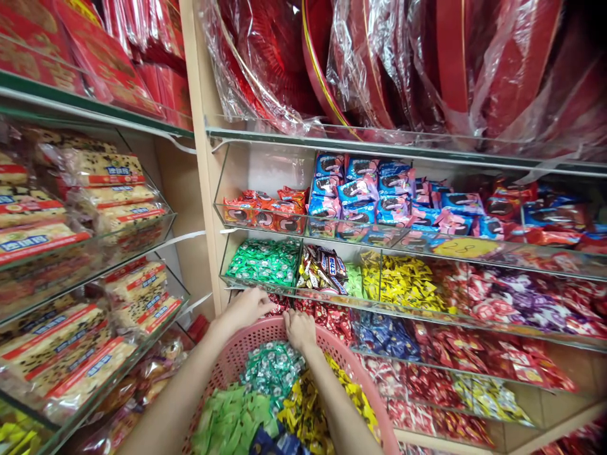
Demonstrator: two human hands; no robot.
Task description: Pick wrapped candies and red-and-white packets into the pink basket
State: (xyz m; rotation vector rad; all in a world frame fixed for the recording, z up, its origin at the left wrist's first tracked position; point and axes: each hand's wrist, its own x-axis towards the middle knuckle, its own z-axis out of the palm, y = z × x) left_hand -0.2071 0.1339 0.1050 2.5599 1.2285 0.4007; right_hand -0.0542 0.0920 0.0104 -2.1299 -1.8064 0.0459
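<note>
My left hand (247,308) reaches over the far rim of a pink perforated plastic basket (374,395). Its fingers are loosely bent and apart, beside red-wrapped candies (275,304) in a low shelf bin. Close by on the right, my right hand (300,328) is closed at the basket's rim, in front of more red candies (327,316); whatever lies inside its fingers is hidden. Within the basket lie teal-green candies (272,373), light green candies (234,420), yellow candies (303,411) and a few dark blue ones (279,440), in separate heaps.
Glass-fronted bins ahead hold green candies (263,262), chocolate bars (327,268), yellow candies (403,278) and blue biscuit packs (358,189). Wrapped pastry packs (61,328) fill shelves at left. Above the bins, a glass shelf edge (403,146) carries red plastic-wrapped items (379,69).
</note>
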